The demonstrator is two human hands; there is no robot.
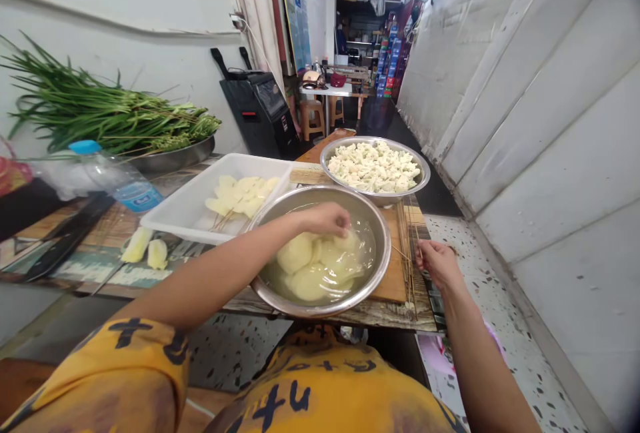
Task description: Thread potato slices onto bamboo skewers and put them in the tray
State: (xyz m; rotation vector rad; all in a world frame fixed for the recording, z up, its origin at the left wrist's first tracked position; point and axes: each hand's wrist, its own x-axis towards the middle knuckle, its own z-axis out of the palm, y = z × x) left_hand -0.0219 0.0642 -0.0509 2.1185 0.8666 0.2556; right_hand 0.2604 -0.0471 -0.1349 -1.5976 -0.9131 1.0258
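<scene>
My left hand (327, 219) reaches over a steel bowl (383, 266) of water, its fingers pinched at the edge of a pale potato slice (345, 241) near the surface. More potato slices (307, 283) lie in the water beneath. At the right edge of the table, my right hand (437, 263) is closed on a thin bamboo skewer (401, 254), whose far end points left toward the bowl. Several loose skewers (410, 286) lie beside the bowl on a wooden board (393, 286). A white plastic tray (185, 210) holds skewered slices (243, 194) on the left.
Behind the water bowl stands a steel basin of cauliflower pieces (375, 166). To the left are a water bottle (120, 180), a black-handled knife (65, 240), two pale vegetable pieces (145, 250) and a pan heaped with green stalks (110, 116). A wall (540, 86) runs along the right.
</scene>
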